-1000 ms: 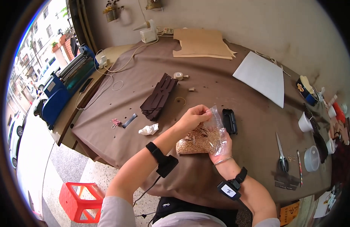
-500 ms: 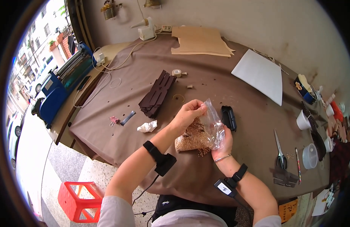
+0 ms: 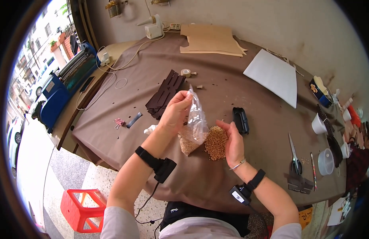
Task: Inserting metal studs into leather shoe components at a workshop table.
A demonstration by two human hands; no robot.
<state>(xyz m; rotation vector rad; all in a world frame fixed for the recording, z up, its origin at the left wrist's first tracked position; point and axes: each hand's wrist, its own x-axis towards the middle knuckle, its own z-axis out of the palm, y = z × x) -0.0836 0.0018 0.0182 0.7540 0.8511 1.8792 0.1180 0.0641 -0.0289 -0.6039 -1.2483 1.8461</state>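
My left hand [image 3: 175, 112] pinches the top of a clear plastic bag [image 3: 198, 121], holding it upright and slightly tilted. Small golden-tan beads or grains fill the bag's lower part; which of the two, I cannot tell. Beside the bag, a loose pile of the same small pieces [image 3: 216, 144] lies on the brown cloth. My right hand [image 3: 234, 144] curves along the right side of this pile, fingers apart and holding nothing. Behind my left wrist, a crumpled white tissue [image 3: 150, 129] is partly hidden. A black stapler-like object [image 3: 240, 120] lies just beyond my right hand.
Dark brown strips [image 3: 165, 94] are stacked beyond my left hand, near a tape roll [image 3: 186, 73]. Scissors [image 3: 295, 159], a clear tub [image 3: 326, 162] and a white cup [image 3: 318, 124] are at the right. A white sheet [image 3: 271, 77] lies farther back.
My left hand has lifted the bag's top and moved it left. My right hand has let go of the bag, and the loose pile beside it is larger.
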